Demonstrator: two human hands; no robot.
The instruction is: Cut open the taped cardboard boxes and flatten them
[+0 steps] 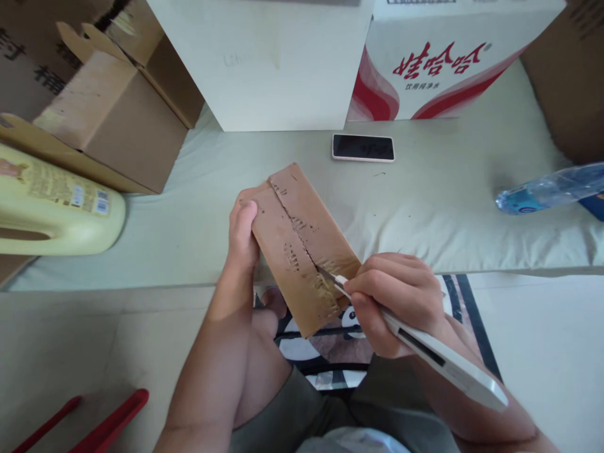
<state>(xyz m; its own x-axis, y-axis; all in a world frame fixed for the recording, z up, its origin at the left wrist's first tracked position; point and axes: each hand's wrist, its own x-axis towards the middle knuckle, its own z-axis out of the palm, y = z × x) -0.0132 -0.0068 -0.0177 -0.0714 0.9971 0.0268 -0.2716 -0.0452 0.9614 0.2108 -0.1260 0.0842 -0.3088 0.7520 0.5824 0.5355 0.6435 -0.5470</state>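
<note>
A small brown cardboard box (302, 239) is tilted in front of me, its taped top seam split along the middle. My left hand (243, 229) grips its upper left edge, fingers wrapped round the side. My right hand (394, 302) is closed on a white utility knife (438, 358). The blade tip is in the seam near the lower right end of the box, where the tape is torn and fuzzy.
A phone (363, 147) lies face up on the pale mattress (448, 207). Behind it stand a white box (268, 56) and a red-and-white carton (434, 63). An open brown box (113, 119) and yellow jug (51, 201) sit left; a water bottle (552, 189) right. Red handles (104, 428) lie on the floor.
</note>
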